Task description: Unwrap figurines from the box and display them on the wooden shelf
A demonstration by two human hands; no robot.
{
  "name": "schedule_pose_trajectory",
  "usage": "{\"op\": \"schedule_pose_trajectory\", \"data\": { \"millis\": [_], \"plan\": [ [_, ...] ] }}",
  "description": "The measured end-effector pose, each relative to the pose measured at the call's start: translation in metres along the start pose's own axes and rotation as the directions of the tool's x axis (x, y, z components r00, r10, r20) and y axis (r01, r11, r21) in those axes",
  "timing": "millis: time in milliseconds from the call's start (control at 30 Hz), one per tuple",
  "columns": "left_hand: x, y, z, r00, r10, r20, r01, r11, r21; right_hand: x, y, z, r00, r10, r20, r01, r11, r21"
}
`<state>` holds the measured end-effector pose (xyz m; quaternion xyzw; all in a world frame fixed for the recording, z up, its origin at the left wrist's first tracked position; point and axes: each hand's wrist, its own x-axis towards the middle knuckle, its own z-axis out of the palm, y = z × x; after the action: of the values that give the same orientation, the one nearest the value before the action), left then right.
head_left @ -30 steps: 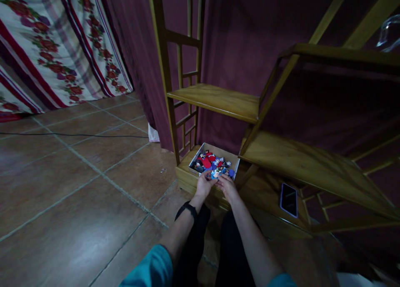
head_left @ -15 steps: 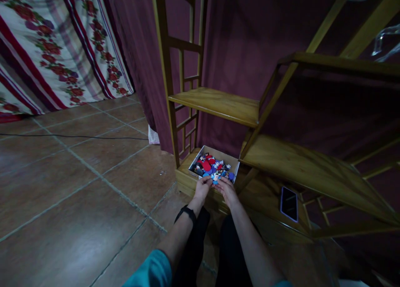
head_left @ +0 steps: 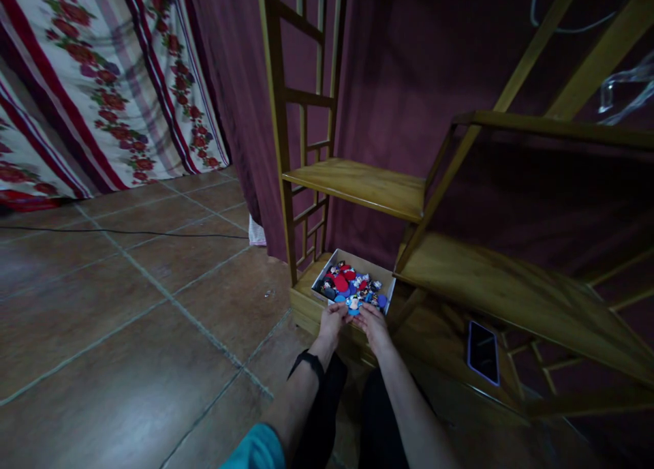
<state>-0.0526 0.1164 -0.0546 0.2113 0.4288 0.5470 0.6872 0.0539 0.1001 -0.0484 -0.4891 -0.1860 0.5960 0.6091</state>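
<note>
**Two hands meet at a box of small figures on a low wooden shelf**

Head view: A person's left hand (head_left: pixel 332 317) and right hand (head_left: pixel 374 321) come together at the near rim of an open cardboard box (head_left: pixel 387 293), fingers curled around a small blue piece (head_left: pixel 353 307) pinched between them. The box sits on the bottom board of a wooden shelf unit (head_left: pixel 357 183), close to the board's front edge, and is filled with a jumble of red, blue and dark toy figures (head_left: pixel 343 282). To the left, a tiled floor (head_left: pixel 127 333) lies open, crossed by a thin black cable (head_left: pixel 122 233). A phone (head_left: pixel 482 352) lies flat on the lower board to the right, well apart from the box. Maroon curtain (head_left: pixel 409 67) hangs behind the shelves.
</note>
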Motion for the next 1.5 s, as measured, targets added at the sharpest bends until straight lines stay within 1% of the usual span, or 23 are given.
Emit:
{"op": "schedule_pose_trajectory", "data": {
  "millis": [167, 267, 533, 667, 800, 900, 967, 1100, 1267, 1367, 1500],
  "plan": [
    [-0.001, 0.002, -0.003, 0.996, -0.085, -0.031, 0.083, 0.994, -0.066, 0.003, 0.004, -0.003, 0.999, 0.041, 0.03, -0.04, 0.999, -0.018],
    [-0.001, 0.002, -0.004, 0.992, -0.123, -0.002, 0.122, 0.987, -0.101, 0.001, 0.003, -0.003, 0.997, 0.042, 0.064, -0.04, 0.998, -0.04],
    [0.0, 0.002, -0.008, 0.987, -0.139, 0.074, 0.148, 0.982, -0.12, -0.001, 0.0, -0.002, 0.995, 0.017, 0.102, -0.01, 0.997, -0.072],
    [0.002, 0.0, -0.008, 0.986, -0.15, 0.069, 0.156, 0.983, -0.096, -0.002, 0.0, -0.004, 0.993, -0.002, 0.121, 0.016, 0.994, -0.112],
    [0.005, -0.002, -0.008, 0.987, -0.159, 0.024, 0.16, 0.984, -0.076, -0.002, 0.001, 0.0, 0.988, -0.078, 0.131, 0.099, 0.981, -0.164],
    [0.006, -0.001, -0.008, 0.988, -0.153, 0.027, 0.155, 0.985, -0.077, -0.003, 0.0, 0.004, 0.98, -0.156, 0.125, 0.179, 0.961, -0.21],
    [0.005, 0.0, -0.009, 0.99, -0.138, 0.035, 0.14, 0.987, -0.078, -0.003, 0.0, 0.007, 0.972, -0.188, 0.142, 0.218, 0.946, -0.239],
    [0.005, 0.003, -0.012, 0.996, -0.086, 0.04, 0.089, 0.993, -0.08, -0.006, -0.002, 0.009, 0.957, -0.213, 0.196, 0.262, 0.926, -0.27],
    [0.006, 0.003, -0.012, 0.997, -0.064, 0.049, 0.067, 0.995, -0.068, -0.007, -0.003, 0.007, 0.949, -0.21, 0.234, 0.267, 0.93, -0.252],
    [0.006, 0.002, -0.009, 0.996, -0.08, 0.045, 0.083, 0.995, -0.063, -0.004, -0.003, 0.005, 0.96, -0.196, 0.202, 0.244, 0.936, -0.252],
    [0.004, 0.002, -0.006, 0.993, -0.112, 0.036, 0.115, 0.99, -0.077, -0.002, -0.002, 0.002, 0.982, -0.16, 0.098, 0.175, 0.968, -0.182]
  ]
}}
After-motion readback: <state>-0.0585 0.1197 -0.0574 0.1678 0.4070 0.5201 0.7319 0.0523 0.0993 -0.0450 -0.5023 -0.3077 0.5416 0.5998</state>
